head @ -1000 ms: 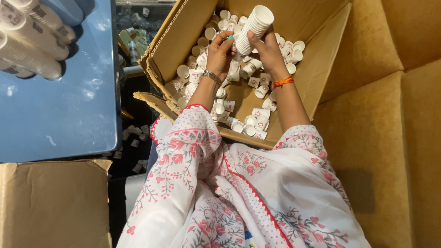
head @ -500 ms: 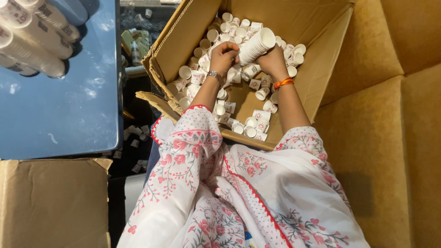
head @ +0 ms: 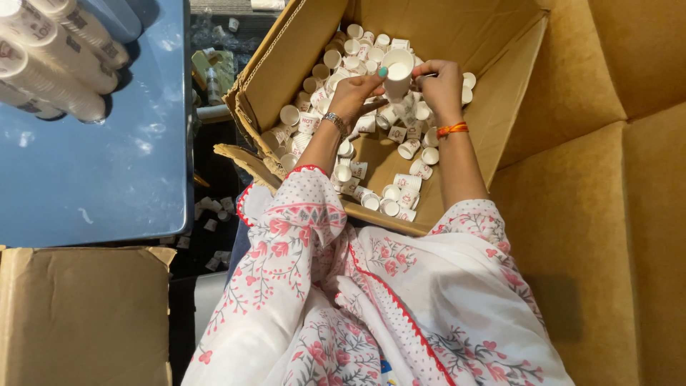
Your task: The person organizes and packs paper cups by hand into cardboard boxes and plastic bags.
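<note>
Blue bench at nine o'clock, glossy under overhead light; plain cardboard panels at three o'clock; closed carton at seven o'clock; dark, littered floor between them.

The stacked paper cups at ten o'clock are cut off by the top and left edges. The right hand hides part of the cup stack, so its length cannot be told. Print on the loose cups is too small.
</note>
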